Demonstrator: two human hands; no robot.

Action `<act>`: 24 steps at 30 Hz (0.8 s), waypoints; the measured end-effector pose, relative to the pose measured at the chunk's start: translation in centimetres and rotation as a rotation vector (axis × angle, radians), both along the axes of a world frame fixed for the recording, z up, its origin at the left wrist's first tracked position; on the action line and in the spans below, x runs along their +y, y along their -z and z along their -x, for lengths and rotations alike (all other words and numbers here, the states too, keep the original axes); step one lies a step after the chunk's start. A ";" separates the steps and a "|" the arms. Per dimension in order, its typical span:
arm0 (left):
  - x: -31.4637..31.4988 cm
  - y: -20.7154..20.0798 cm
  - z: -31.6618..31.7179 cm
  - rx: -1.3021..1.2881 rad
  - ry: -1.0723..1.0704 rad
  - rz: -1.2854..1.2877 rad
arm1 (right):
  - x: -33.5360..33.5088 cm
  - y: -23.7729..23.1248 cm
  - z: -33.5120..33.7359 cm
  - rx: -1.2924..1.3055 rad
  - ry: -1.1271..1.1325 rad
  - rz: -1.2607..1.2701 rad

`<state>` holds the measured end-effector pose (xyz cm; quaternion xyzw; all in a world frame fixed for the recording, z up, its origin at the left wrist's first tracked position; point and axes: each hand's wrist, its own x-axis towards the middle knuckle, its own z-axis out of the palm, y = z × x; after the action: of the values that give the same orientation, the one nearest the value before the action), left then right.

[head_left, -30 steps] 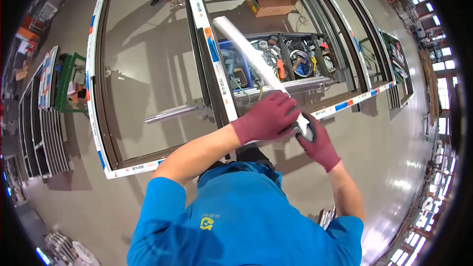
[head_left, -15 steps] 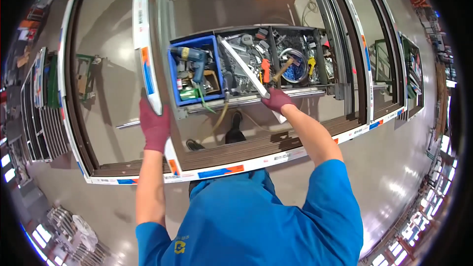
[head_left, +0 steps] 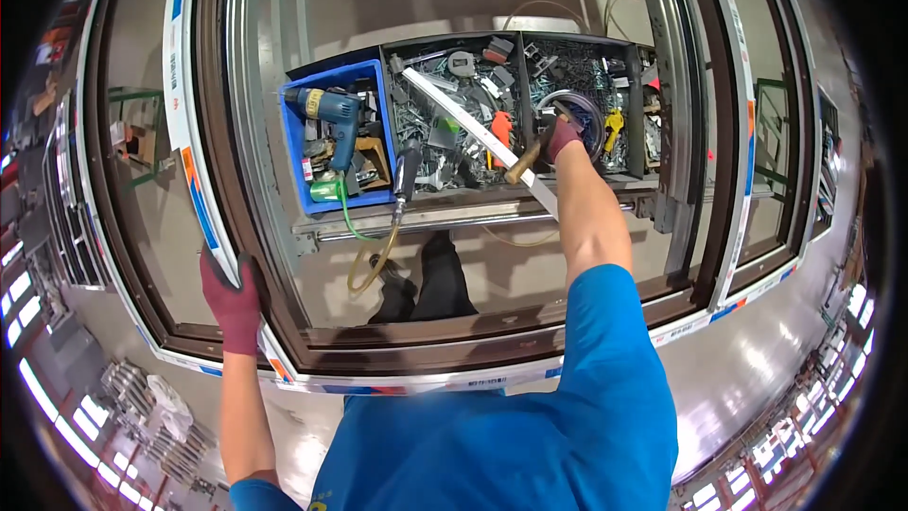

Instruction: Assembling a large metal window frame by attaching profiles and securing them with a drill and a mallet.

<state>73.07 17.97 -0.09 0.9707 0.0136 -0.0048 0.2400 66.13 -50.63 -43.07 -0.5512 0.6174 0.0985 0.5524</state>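
My left hand [head_left: 232,308], in a maroon glove, is closed round the taped bar of a brown window frame [head_left: 397,357], thumb on the near side. My right hand [head_left: 565,137], gloved alike, reaches into the parts tray and is closed on a hammer; its wooden handle [head_left: 523,166] sticks out toward the lower left. The hammer's head and most of my right fingers are hard to see. Slanting across the tray beside the hammer is a white metal strip [head_left: 463,123], its lower end passing beside my right forearm.
The tray [head_left: 454,41] holds loose screws, brackets, an orange tool [head_left: 501,127] and a yellow one [head_left: 614,128]. A blue bin [head_left: 293,147] on its left carries a drill [head_left: 340,109]. An air tool [head_left: 407,175] with a hose hangs at the tray's edge. Metal rails flank both sides.
My right hand has let go of the white strip and moved up and right onto the hammer. The left hand still grips the frame bar; the view has shifted.
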 end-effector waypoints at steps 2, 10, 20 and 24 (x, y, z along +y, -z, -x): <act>-0.5 -0.6 -0.1 0.026 0.026 -0.020 | 0.6 0.9 -1.0 0.056 -0.150 0.005; 0.8 -2.0 0.3 0.024 -0.017 -0.021 | 5.7 -13.3 -1.2 -0.352 0.277 -0.292; -2.7 -4.4 1.4 -0.231 0.271 -0.129 | 16.0 -37.1 -3.5 -0.533 -0.416 -0.356; -13.4 -7.5 1.2 0.384 0.094 0.857 | 24.5 -47.1 -3.7 -0.555 -0.646 -0.493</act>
<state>71.85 4.61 7.42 0.7653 0.0108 -0.2003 0.6117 69.85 -26.11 4.01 -0.5729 0.2029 0.2572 0.7513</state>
